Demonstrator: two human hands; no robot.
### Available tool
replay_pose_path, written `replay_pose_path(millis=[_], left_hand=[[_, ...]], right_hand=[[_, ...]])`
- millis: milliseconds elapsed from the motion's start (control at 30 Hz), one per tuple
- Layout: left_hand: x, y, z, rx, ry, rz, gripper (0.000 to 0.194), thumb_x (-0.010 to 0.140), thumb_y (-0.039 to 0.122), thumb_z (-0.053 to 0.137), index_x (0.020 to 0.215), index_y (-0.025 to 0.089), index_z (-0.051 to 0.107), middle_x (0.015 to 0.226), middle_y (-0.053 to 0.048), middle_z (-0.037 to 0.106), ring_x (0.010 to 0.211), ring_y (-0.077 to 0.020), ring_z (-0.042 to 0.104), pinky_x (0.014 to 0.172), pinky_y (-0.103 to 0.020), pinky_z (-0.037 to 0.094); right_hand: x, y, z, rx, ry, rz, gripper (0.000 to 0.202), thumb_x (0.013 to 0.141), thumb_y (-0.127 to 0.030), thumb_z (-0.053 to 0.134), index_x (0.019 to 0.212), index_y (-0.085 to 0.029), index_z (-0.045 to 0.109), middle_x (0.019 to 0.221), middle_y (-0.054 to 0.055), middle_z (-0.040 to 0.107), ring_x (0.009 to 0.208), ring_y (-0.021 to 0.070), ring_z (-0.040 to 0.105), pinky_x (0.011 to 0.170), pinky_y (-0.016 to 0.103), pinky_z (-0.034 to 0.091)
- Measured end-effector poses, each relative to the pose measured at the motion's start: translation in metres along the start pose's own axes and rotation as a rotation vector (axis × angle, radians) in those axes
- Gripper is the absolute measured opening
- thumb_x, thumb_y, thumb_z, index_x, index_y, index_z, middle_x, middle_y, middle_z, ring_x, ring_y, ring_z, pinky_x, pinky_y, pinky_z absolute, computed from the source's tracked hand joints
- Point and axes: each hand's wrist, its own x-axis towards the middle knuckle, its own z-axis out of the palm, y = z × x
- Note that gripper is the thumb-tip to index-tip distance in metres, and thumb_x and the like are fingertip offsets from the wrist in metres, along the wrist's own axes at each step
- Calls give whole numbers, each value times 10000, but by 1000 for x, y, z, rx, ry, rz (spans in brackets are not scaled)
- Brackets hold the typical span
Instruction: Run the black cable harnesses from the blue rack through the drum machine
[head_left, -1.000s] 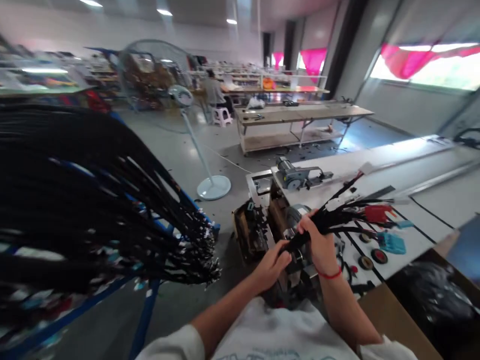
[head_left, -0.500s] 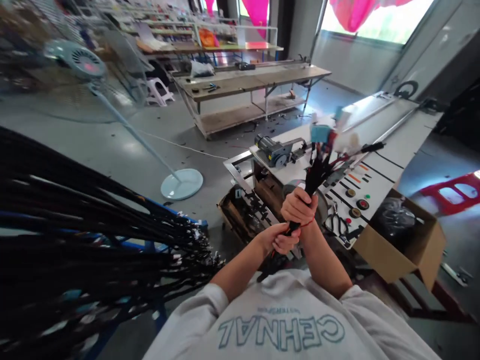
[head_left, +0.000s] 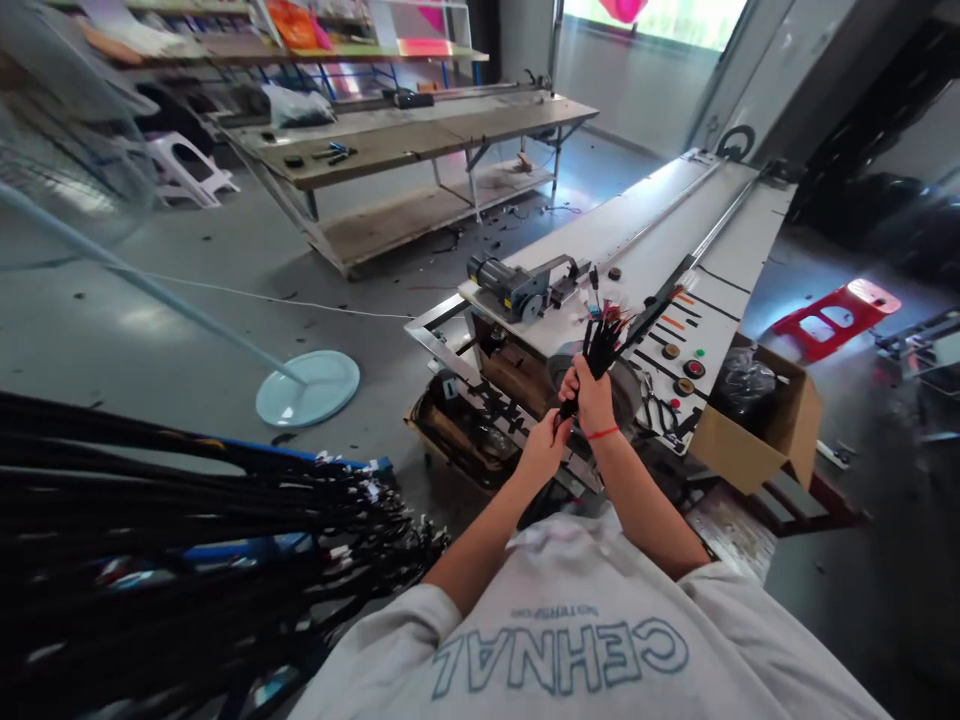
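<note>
A bundle of black wire harnesses (head_left: 600, 350) stands up out of my right hand (head_left: 592, 395), whose fingers are wrapped round it. Small connectors and coloured wire ends show at the top of the bundle. Below and to the left, my left hand (head_left: 545, 445) is closed on the lower part of the same bundle. Both hands are close together in front of my chest, over the near end of a white machine table (head_left: 645, 240). A red string circles my right wrist.
Many black harnesses (head_left: 187, 500) hang on a blue rack at the left. A fan base (head_left: 307, 388) stands on the floor. Around the machine table are a motor (head_left: 502, 285), pliers (head_left: 658, 405), an open cardboard box (head_left: 757, 430) and a red stool (head_left: 836, 318).
The view has shifted to the right. The bundle's top has come lower and closer to my hands, and its connectors look less spread out. Both hands remain closed on it.
</note>
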Motion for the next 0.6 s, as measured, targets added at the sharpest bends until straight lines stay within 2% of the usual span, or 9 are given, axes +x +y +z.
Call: replay_pose_path(millis=[67, 133, 233, 333, 367, 433, 500, 533, 600], left_hand=[[-7, -6, -7, 0, -107, -33, 344, 871, 510, 550, 810, 175, 505, 599, 49, 460, 531, -85, 398, 508, -223, 300], [-16, -6, -19, -89, -275, -131, 442, 832, 614, 548, 816, 177, 491, 586, 69, 408, 492, -70, 338, 468, -214, 255], [-27, 3, -48, -156, -538, -350, 566, 748, 735, 564, 815, 181, 475, 586, 93, 334, 466, -53, 246, 429, -200, 184], [-38, 18, -86, -25, -766, -563, 618, 697, 784, 580, 785, 179, 487, 582, 89, 340, 466, -54, 252, 423, -204, 183], [-42, 22, -100, 39, -830, -608, 625, 692, 790, 582, 779, 176, 501, 582, 81, 363, 466, -57, 273, 424, -210, 197], [-55, 27, -125, 151, -923, -651, 616, 709, 778, 583, 792, 168, 547, 594, 57, 434, 469, -68, 324, 437, -227, 230], [-71, 24, -143, 181, -931, -663, 586, 750, 741, 583, 850, 164, 597, 660, 22, 535, 499, -80, 383, 467, -237, 267], [-79, 19, -148, 151, -894, -672, 579, 756, 726, 594, 899, 166, 615, 714, 7, 578, 521, -84, 407, 482, -238, 281], [-92, 5, -150, 15, -757, -690, 615, 731, 716, 637, 1026, 177, 623, 816, -10, 620, 551, -80, 421, 493, -228, 289]], right_hand=[[7, -15, -14, 58, -51, 76, 385, 685, -399, 779, 683, -220, 438, 509, -91, 421, 428, 64, 390, 426, 214, 397], [13, -37, -30, 134, -75, 111, 297, 684, -361, 758, 728, -205, 508, 599, -50, 532, 514, 90, 493, 492, 239, 479], [13, -52, -52, 112, 14, 79, 218, 659, -287, 750, 761, -188, 585, 618, -26, 586, 552, 114, 542, 501, 247, 502], [-8, -27, -65, -78, 68, 74, 178, 625, -213, 770, 713, -179, 619, 537, -29, 568, 444, 97, 484, 402, 217, 426], [-17, -13, -68, -122, 46, 113, 170, 624, -195, 775, 709, -176, 629, 552, -16, 592, 427, 91, 476, 386, 212, 411], [-37, 19, -73, -140, -38, 305, 143, 644, -158, 770, 716, -165, 648, 642, 29, 663, 420, 83, 484, 374, 202, 407], [-47, 46, -78, -82, -104, 573, 79, 702, -132, 732, 734, -145, 661, 722, 69, 700, 422, 75, 498, 372, 187, 413], [-46, 56, -80, -39, -108, 677, 47, 734, -126, 708, 739, -136, 662, 729, 79, 703, 423, 74, 508, 374, 179, 418], [-33, 71, -82, 66, -34, 682, 34, 770, -109, 673, 757, -134, 654, 719, 74, 702, 424, 82, 534, 381, 175, 443]])
